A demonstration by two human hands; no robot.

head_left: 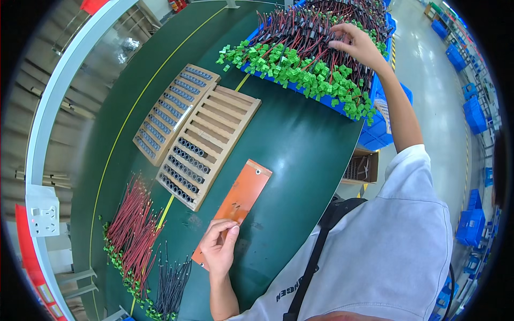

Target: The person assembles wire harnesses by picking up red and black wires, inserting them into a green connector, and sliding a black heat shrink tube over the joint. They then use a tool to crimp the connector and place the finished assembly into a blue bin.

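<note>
My right hand reaches over a blue bin heaped with red and black wires that have green connectors on their ends. Its fingers are curved and apart, near the wires, and I see nothing held in them. Over the lower part of a long orange board is my left hand, its thumb and fingertips pinched together. What that pinch holds, if anything, is too small to make out. The orange board lies at a slant on the green table.
Left of the board stand two wooden racks, one partly filled with dark round pieces, the other with rows of clear-looking pieces. Bundles of red wires and black wires lie at the lower left. A white post with a socket borders the left.
</note>
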